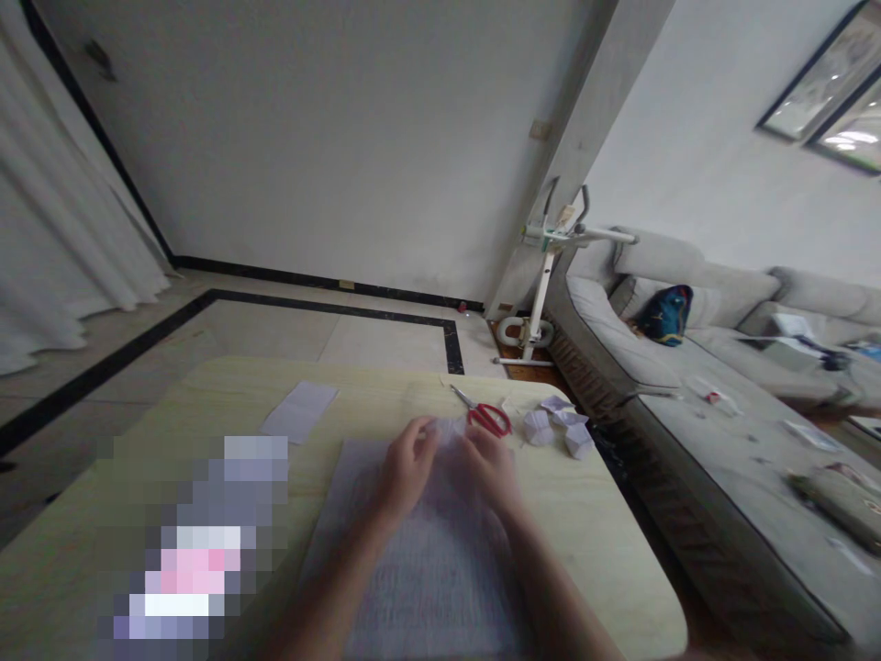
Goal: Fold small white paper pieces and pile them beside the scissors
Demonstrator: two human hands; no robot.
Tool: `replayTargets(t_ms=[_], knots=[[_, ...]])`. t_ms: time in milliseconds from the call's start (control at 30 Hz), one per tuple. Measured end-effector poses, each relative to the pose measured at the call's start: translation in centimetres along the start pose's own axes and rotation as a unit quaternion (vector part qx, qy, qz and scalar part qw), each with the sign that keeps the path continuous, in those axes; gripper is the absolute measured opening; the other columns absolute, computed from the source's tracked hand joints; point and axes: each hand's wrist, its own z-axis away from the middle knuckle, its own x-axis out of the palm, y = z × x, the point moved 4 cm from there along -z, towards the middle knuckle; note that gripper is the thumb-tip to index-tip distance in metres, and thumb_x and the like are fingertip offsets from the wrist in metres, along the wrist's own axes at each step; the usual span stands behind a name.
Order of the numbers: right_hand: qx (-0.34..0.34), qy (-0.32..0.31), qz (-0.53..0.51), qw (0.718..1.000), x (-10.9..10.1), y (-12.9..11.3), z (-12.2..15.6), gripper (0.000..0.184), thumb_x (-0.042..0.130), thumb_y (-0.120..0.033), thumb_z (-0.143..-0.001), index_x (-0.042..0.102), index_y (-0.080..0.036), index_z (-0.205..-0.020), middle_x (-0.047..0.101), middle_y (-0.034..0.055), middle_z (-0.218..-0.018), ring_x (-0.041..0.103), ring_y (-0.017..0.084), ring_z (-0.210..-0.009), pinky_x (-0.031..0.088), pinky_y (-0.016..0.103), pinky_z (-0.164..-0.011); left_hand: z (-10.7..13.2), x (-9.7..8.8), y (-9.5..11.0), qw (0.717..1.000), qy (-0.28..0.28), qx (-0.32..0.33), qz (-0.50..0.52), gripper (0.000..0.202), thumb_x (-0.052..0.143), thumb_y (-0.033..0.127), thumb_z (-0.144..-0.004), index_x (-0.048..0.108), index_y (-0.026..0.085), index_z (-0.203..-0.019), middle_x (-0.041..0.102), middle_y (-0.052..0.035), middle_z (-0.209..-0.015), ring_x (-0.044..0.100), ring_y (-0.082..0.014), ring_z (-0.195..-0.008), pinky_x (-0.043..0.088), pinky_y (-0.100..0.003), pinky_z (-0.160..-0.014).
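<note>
Both my hands meet over a large printed sheet (427, 560) that lies on the pale wooden table. Between my left hand (413, 454) and my right hand (490, 459) is a small piece of white paper (449, 429), pinched by the fingers of each. Its exact shape is partly hidden and blurred. Just beyond my right hand lie red-handled scissors (485, 415), blades toward the far left. Several small folded paper pieces (561, 424) sit to the right of the scissors.
A flat sheet of paper (300, 411) lies at the table's far left. A blurred-out patch (199, 560) covers the left side. Right of the table (606, 542) stands a grey sofa (688, 441); white exercise equipment (543, 285) stands beyond.
</note>
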Motion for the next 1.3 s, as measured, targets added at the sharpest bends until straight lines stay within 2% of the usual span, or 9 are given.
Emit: replayTargets(t_ms=[100, 200, 300, 467, 667, 900, 1100, 1300], knots=[[-0.044, -0.009, 0.015, 0.999, 0.2, -0.3, 0.1, 0.018, 0.053, -0.034, -0.081, 0.062, -0.019, -0.076, 0.058, 0.0026, -0.068, 0.055, 0.018, -0.066, 0.043, 0.028, -0.06, 0.0, 0.0, -0.2, 1.0, 0.0, -0.008, 0.024, 0.028, 0.063, 0.039, -0.076, 0.065, 0.019, -0.096, 0.067, -0.0078, -0.095, 0.063, -0.0207, -0.083, 0.049, -0.027, -0.073], [-0.087, -0.002, 0.026, 0.996, 0.2, -0.4, 0.1, 0.013, 0.054, -0.03, -0.081, 0.063, -0.021, -0.081, 0.062, 0.0047, -0.08, 0.056, 0.019, -0.075, 0.044, 0.029, -0.065, -0.1, 0.1, -0.4, 0.999, -0.006, -0.018, 0.039, 0.03, 0.062, 0.041, -0.076, 0.064, 0.02, -0.098, 0.067, -0.0082, -0.096, 0.063, -0.0213, -0.085, 0.05, -0.028, -0.072], [-0.107, 0.01, 0.042, 0.993, 0.1, -0.3, 0.2, 0.009, 0.055, -0.026, -0.081, 0.063, -0.021, -0.08, 0.063, 0.0059, -0.087, 0.056, 0.02, -0.079, 0.044, 0.03, -0.068, -0.1, 0.2, -0.7, 0.999, -0.009, -0.019, 0.05, 0.033, 0.06, 0.043, -0.077, 0.063, 0.02, -0.1, 0.066, -0.0092, -0.098, 0.062, -0.0224, -0.089, 0.051, -0.028, -0.072], [-0.126, 0.018, 0.072, 0.989, 0.1, -0.5, 0.4, 0.01, 0.054, -0.023, -0.082, 0.063, -0.021, -0.086, 0.062, 0.0061, -0.089, 0.056, 0.019, -0.077, 0.044, 0.03, -0.068, 0.0, 0.3, -0.7, 0.998, -0.022, -0.018, 0.057, 0.034, 0.056, 0.044, -0.081, 0.059, 0.018, -0.103, 0.062, -0.0102, -0.103, 0.06, -0.0232, -0.094, 0.052, -0.03, -0.074], [-0.144, 0.031, 0.062, 0.987, 0.2, -1.1, 0.6, 0.009, 0.055, -0.025, -0.082, 0.062, -0.02, -0.08, 0.063, 0.0072, -0.09, 0.057, 0.02, -0.082, 0.045, 0.031, -0.07, 0.1, 0.5, -0.3, 0.996, -0.035, -0.021, 0.084, 0.035, 0.05, 0.045, -0.084, 0.055, 0.018, -0.105, 0.06, -0.0095, -0.101, 0.061, -0.0224, -0.088, 0.053, -0.031, -0.068], [-0.116, 0.052, 0.052, 0.991, 0.1, -1.2, 0.7, 0.011, 0.057, -0.025, -0.081, 0.063, -0.018, -0.075, 0.063, 0.0076, -0.088, 0.058, 0.019, -0.081, 0.046, 0.03, -0.068, 0.3, 0.4, -0.1, 0.996, -0.035, -0.003, 0.079, 0.033, 0.055, 0.042, -0.082, 0.057, 0.018, -0.104, 0.062, -0.0092, -0.102, 0.061, -0.0217, -0.092, 0.052, -0.03, -0.075], [-0.138, 0.026, 0.045, 0.989, 0.4, -1.4, 0.9, 0.01, 0.054, -0.021, -0.083, 0.062, -0.018, -0.077, 0.062, 0.0055, -0.086, 0.058, 0.017, -0.081, 0.046, 0.029, -0.07, 0.0, 0.4, -1.0, 0.994, -0.031, -0.029, 0.103, 0.033, 0.053, 0.042, -0.083, 0.056, 0.017, -0.104, 0.06, -0.01, -0.104, 0.059, -0.0236, -0.098, 0.052, -0.032, -0.074], [-0.159, 0.049, 0.075, 0.983, 0.3, -1.9, 1.0, 0.01, 0.054, -0.017, -0.082, 0.059, -0.018, -0.074, 0.063, 0.0062, -0.087, 0.058, 0.018, -0.083, 0.046, 0.028, -0.071, 0.1, 0.6, -1.2, 0.983, -0.043, -0.073, 0.16, 0.036, 0.056, 0.043, -0.081, 0.055, 0.017, -0.105, 0.06, -0.0097, -0.106, 0.059, -0.0235, -0.096, 0.053, -0.033, -0.072]])
